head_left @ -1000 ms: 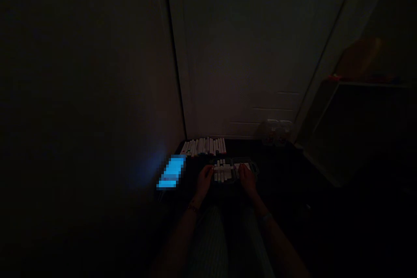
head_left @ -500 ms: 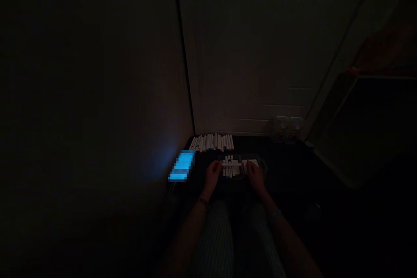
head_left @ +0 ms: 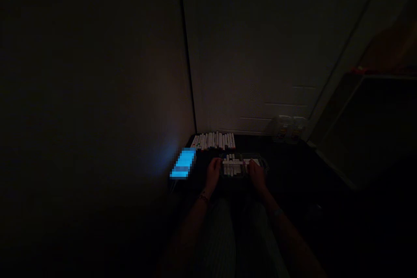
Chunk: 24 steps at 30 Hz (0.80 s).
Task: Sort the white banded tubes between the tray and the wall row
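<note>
A slim white marker (head_left: 233, 163) lies level between my two hands, above a clear plastic case. My left hand (head_left: 213, 171) is closed at the marker's left end, and my right hand (head_left: 256, 173) pinches its right end. Under it, the open case (head_left: 243, 175) has several white markers (head_left: 230, 170) side by side in its left half. A white piece (head_left: 256, 163), too dark to make out, shows in the right half, partly behind my right hand.
Several white markers (head_left: 213, 140) stand in a row along the wall at the back of the dark table (head_left: 286, 169). A glowing, blurred-out screen (head_left: 183, 163) is at the left. Two clear containers (head_left: 289, 129) stand at the back right. Walls rise behind and to the left.
The view has shifted slightly. Both hands keep hold of the marker, which is still level above the case.
</note>
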### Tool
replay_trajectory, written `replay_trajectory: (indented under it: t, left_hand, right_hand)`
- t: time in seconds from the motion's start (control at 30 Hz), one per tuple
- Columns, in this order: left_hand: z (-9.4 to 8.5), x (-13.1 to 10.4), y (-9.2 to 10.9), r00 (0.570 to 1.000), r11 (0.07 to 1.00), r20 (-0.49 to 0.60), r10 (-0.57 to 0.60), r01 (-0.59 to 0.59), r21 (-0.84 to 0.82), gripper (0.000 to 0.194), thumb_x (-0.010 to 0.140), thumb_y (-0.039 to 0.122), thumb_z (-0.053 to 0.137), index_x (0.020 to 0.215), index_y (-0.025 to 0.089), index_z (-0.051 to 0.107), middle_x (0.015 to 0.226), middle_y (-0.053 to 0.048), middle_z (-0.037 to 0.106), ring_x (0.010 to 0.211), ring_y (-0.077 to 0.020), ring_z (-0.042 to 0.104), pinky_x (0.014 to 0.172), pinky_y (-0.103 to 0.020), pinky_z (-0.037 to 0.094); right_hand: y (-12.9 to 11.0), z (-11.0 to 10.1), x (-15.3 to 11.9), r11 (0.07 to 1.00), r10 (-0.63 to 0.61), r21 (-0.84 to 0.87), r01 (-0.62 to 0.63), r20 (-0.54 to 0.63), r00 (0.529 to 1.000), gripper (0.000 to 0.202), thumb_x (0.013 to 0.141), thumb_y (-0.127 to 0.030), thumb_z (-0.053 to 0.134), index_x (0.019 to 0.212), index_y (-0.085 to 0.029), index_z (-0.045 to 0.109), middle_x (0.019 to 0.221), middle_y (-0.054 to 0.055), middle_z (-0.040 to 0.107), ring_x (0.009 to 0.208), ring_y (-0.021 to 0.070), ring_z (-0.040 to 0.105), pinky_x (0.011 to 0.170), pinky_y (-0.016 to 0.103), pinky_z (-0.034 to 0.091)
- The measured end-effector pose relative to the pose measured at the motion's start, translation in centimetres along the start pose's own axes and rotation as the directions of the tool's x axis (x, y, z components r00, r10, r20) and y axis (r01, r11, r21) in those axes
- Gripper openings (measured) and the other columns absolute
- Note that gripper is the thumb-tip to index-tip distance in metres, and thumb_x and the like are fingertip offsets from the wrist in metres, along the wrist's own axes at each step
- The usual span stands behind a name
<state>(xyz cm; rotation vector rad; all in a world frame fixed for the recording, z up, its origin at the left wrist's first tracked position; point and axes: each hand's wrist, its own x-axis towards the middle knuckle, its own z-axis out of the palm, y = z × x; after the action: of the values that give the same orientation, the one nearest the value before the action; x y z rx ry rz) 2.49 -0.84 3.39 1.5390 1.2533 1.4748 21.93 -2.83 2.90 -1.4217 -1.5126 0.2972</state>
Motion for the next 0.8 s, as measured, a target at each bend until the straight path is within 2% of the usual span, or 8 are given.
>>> replay_trajectory:
  t: [0.17, 0.3, 0.47, 0.63, 0.8]
  left_hand:
    - [0.19, -0.02, -0.29, 0.998, 1.0, 0.058, 0.003, -0.001, -0.022, 0.029, 0.079, 0.039, 0.04, 0.087, 0.016, 0.056, 0.088, -0.004, 0.06, 0.083, -0.0153, 0.054, 0.074, -0.026, 0.042]
    - [0.16, -0.05, -0.43, 0.998, 0.999, 0.042, -0.043, 0.044, -0.013, 0.032, 0.078, 0.041, 0.04, 0.087, 0.015, 0.056, 0.086, -0.005, 0.06, 0.079, -0.0143, 0.054, 0.07, -0.025, 0.042]
    - [0.1, 0.0, -0.36, 0.996, 0.999, 0.083, -0.035, 0.037, -0.019, 0.034, 0.079, 0.044, 0.038, 0.08, 0.015, 0.056, 0.079, -0.003, 0.059, 0.072, -0.0127, 0.053, 0.066, -0.023, 0.041]
    - [0.11, 0.06, -0.15, 0.997, 0.998, 0.065, -0.048, 0.051, -0.039, 0.035, 0.078, 0.045, 0.039, 0.078, 0.014, 0.055, 0.073, -0.002, 0.057, 0.069, -0.0119, 0.05, 0.063, -0.021, 0.041]
    - [0.23, -0.01, -0.14, 0.998, 0.996, 0.003, -0.056, 0.056, -0.076, 0.036, 0.076, 0.046, 0.042, 0.083, 0.014, 0.056, 0.08, -0.004, 0.058, 0.074, -0.0126, 0.051, 0.067, -0.022, 0.04]
  right_hand:
    - [-0.07, -0.08, -0.15, 0.999, 0.005, -0.037, -0.006, -0.021, 1.0, 0.047, 0.088, -0.042, 0.016, 0.071, -0.017, 0.051, 0.063, 0.004, 0.054, 0.056, 0.0134, 0.046, 0.053, 0.024, 0.031]
    - [-0.07, -0.01, -0.17, 0.994, -0.032, -0.108, 0.033, 0.012, 0.999, 0.043, 0.088, -0.041, 0.019, 0.072, -0.017, 0.052, 0.064, 0.004, 0.054, 0.057, 0.0135, 0.047, 0.053, 0.024, 0.03]
    - [0.0, 0.14, -0.17, 0.99, 0.01, -0.138, -0.016, -0.042, 0.999, 0.047, 0.089, -0.041, 0.015, 0.074, -0.017, 0.052, 0.064, 0.005, 0.055, 0.057, 0.0133, 0.048, 0.052, 0.023, 0.029]
    - [-0.3, 0.13, -0.21, 0.965, -0.031, -0.259, 0.039, 0.036, 0.999, 0.047, 0.088, -0.043, 0.016, 0.075, -0.018, 0.054, 0.064, 0.004, 0.056, 0.057, 0.0134, 0.049, 0.051, 0.023, 0.026]
    - [-0.6, 0.01, -0.27, 0.968, -0.023, -0.249, 0.034, 0.049, 0.999, 0.051, 0.088, -0.044, 0.015, 0.074, -0.017, 0.055, 0.066, 0.004, 0.058, 0.059, 0.0124, 0.05, 0.052, 0.021, 0.027]
